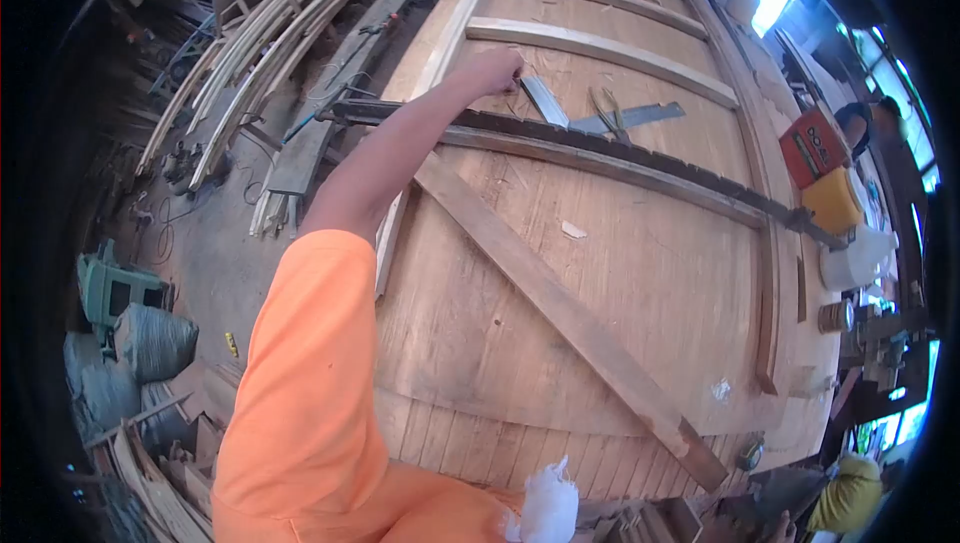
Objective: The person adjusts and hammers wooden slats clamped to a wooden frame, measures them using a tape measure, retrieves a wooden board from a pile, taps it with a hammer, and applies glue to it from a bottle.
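My left hand (497, 73) reaches across the wooden frame, its fingers curled closed; what they hold, if anything, is too small to make out. Just right of its fingertips a shiny metal strip (546, 103) lies at a slant. Further right are pliers (608, 111) with yellowish handles and a flat grey metal blade (650, 115). Under my forearm a long dark notched bar clamp (690, 172) crosses the frame beside a wooden rail (610, 168). My right hand is not visible. A white cloth-like bundle (549, 503) shows by my orange clothing.
A loose board (570, 313) lies diagonally on the large wooden panel (480, 293). At right stand a red box (814, 148), a yellow container (832, 201) and a whitish jug (858, 259). Curved wood strips (265, 48) are stacked at upper left, grey sacks (155, 341) at lower left.
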Available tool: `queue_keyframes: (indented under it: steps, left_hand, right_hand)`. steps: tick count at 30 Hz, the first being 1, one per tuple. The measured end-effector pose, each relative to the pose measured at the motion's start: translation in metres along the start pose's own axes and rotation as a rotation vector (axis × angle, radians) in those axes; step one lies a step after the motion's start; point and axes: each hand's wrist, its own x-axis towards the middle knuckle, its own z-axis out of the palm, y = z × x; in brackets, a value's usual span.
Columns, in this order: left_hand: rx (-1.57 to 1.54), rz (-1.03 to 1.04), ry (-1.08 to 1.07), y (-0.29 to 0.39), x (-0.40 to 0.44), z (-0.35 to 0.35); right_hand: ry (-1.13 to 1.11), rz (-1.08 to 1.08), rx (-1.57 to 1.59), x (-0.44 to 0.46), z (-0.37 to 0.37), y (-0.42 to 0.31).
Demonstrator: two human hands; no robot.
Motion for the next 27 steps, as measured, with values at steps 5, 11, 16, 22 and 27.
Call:
queue_keyframes:
  steps: [5, 11, 16, 22, 27]
  left_hand:
    - [0.163, -0.129, 0.023, -0.019, 0.015, 0.003]
    - [-0.359, 0.071, 0.099, 0.074, -0.043, -0.087]
    - [-0.822, 0.257, -0.117, 0.268, -0.169, -0.118]
    - [-0.691, 0.337, -0.118, 0.385, -0.252, -0.081]
    - [-0.330, 0.321, 0.241, 0.375, -0.284, -0.031]
  right_hand:
    - [0.111, -0.025, 0.164, -0.062, -0.054, -0.048]
    - [0.135, -0.158, 0.417, -0.090, -0.033, -0.088]
    - [-0.009, -0.266, 0.596, -0.086, -0.021, -0.083]
    - [-0.153, -0.228, 0.617, -0.078, -0.019, -0.013]
    - [-0.289, -0.182, 0.654, -0.071, -0.025, 0.053]
